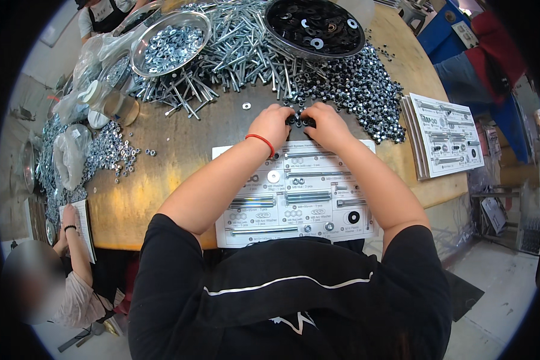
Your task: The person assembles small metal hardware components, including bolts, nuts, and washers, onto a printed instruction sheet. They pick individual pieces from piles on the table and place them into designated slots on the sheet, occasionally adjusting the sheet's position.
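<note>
Both my hands are at the near edge of a pile of small dark-centred nuts (pixel 366 90). The fingers of my left hand (pixel 272 125), below a red wrist cord, curl closed over a few dark nuts on the table. Opposite it, my right hand (pixel 328 126) is closed, thumb and fingers drawn in around dark nuts as well. The fingertips are partly hidden. Under my forearms lies a white printed hardware sheet (pixel 306 223) with pictured parts. Long bolts, a big washer (pixel 273 176) and a black ring washer (pixel 354 217) show on it.
Beyond my hands are heaped long bolts (pixel 240 54), a metal bowl of washers (pixel 137 57) and a bowl of black washers (pixel 270 45). A single washer (pixel 246 106) lies left. Stacked sheets (pixel 444 135) stand right. Left are plastic bags (pixel 72 156), loose nuts (pixel 111 150) and a co-worker (pixel 81 294).
</note>
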### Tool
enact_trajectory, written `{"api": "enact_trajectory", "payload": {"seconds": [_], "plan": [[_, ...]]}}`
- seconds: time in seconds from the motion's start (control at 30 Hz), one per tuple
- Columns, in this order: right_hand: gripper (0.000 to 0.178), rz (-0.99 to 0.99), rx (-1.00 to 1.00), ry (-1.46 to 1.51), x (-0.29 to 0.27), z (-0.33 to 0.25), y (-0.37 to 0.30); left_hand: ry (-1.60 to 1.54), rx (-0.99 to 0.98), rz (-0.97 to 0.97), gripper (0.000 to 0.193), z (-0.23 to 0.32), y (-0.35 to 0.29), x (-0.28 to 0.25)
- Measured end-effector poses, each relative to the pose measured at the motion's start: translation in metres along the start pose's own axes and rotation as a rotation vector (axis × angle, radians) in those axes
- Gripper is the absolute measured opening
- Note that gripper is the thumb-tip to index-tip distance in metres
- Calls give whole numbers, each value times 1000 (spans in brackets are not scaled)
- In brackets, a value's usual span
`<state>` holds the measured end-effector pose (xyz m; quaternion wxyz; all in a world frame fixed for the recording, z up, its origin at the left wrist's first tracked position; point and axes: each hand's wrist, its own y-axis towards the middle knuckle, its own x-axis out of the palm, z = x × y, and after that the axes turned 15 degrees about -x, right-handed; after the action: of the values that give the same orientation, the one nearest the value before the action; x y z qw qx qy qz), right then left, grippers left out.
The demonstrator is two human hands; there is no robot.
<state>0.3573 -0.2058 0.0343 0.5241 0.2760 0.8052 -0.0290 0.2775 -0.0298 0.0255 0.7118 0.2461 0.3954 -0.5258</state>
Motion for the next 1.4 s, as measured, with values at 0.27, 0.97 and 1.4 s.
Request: {"api": "enact_trajectory", "payload": {"seconds": [0.27,0.97,1.4], "plan": [[13,13,2,125,4,10,-3,-17,91,-42,22,1,-3,-4],[14,56,127,-50,-1,17,-11,-61,337,-130,16,10,-2,13],[17,156,80,-42,-24,-31,-24,-59,288,89,18,11,-16,-23]]}}
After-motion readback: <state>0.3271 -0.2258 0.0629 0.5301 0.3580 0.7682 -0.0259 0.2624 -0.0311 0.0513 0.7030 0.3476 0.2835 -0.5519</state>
